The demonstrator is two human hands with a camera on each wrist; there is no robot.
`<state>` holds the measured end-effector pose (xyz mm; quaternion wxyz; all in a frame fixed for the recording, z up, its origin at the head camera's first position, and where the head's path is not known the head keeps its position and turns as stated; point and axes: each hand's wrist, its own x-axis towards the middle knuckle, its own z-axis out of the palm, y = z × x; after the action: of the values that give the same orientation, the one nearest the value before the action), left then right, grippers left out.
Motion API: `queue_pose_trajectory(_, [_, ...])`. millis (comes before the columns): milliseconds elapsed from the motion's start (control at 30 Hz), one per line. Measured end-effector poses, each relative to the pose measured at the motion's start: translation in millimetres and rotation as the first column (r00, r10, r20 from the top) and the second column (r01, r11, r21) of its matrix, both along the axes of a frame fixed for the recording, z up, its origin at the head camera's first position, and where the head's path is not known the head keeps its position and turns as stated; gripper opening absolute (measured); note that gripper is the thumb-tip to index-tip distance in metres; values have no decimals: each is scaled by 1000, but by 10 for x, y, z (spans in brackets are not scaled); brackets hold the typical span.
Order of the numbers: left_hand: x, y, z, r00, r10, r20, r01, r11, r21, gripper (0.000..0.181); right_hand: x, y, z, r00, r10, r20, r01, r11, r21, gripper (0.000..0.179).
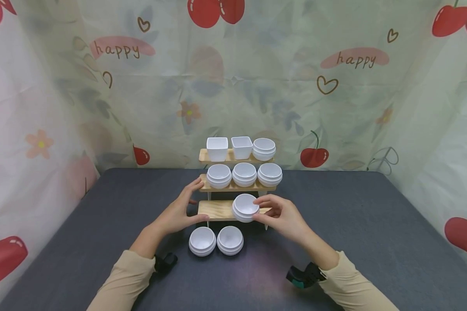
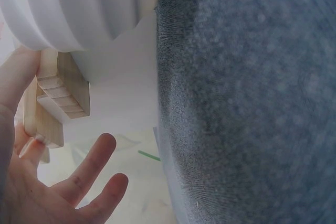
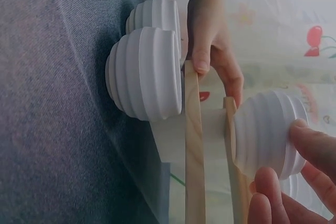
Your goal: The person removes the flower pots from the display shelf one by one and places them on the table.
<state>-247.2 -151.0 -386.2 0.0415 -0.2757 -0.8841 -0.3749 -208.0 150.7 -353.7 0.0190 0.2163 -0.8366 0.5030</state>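
A tiered wooden stand (image 1: 215, 210) with white supports stands on the dark table. My right hand (image 1: 282, 214) pinches a white ribbed round cup (image 1: 245, 208) between thumb and fingers, over the lowest shelf; the right wrist view shows that cup (image 3: 268, 132) raised above shelf level. At the stand's left side, my left hand (image 1: 180, 207) holds it, thumb at the lowest shelf's end and fingertips at the middle shelf's end. Its other two fingers (image 2: 94, 163) spread free in the left wrist view. Two matching cups, one left (image 1: 202, 242) and one right (image 1: 230, 240), sit in front on the table.
Three round cups (image 1: 244, 175) line the middle shelf. Up on the top shelf (image 1: 233, 159) are two square cups (image 1: 217, 149) and one round cup (image 1: 263, 149). Behind the table (image 1: 334, 207) hangs a printed curtain (image 1: 257, 99), with a thin cord (image 1: 385, 160) at right.
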Motion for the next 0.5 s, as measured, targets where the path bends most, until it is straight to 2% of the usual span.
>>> queue_pose_trajectory(500, [0,-4,-13,1000,-2,-1,2,1000,2,92,36,97,-22,999,37,-5,-37,999,3,33])
